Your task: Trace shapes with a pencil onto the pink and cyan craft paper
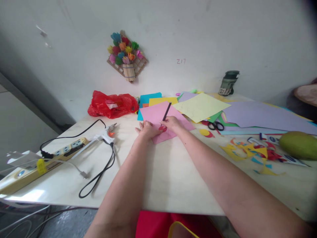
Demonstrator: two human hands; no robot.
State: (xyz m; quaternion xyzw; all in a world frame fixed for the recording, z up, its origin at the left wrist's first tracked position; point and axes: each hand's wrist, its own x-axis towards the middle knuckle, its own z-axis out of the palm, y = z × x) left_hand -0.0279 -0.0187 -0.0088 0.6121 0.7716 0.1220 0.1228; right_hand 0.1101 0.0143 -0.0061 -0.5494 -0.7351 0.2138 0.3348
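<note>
a bare lane of table (173, 188) opens up between the left arm (128, 172) and the right arm (218, 168), running to the pink paper (153, 114), where the left hand (148, 129) and the right hand (172, 124) with its slanting pen (167, 110) block the way! over on the left there's free tabletop beside the arm, then trouble: looped cord (100, 177), glue gun (108, 135) and power strip (74, 146), with the red bag (112, 105) barring the back! out right, scissors (216, 126), paper scraps (244, 150) and a mango (298, 145) crowd things, but nearer the front edge it's open.
</note>
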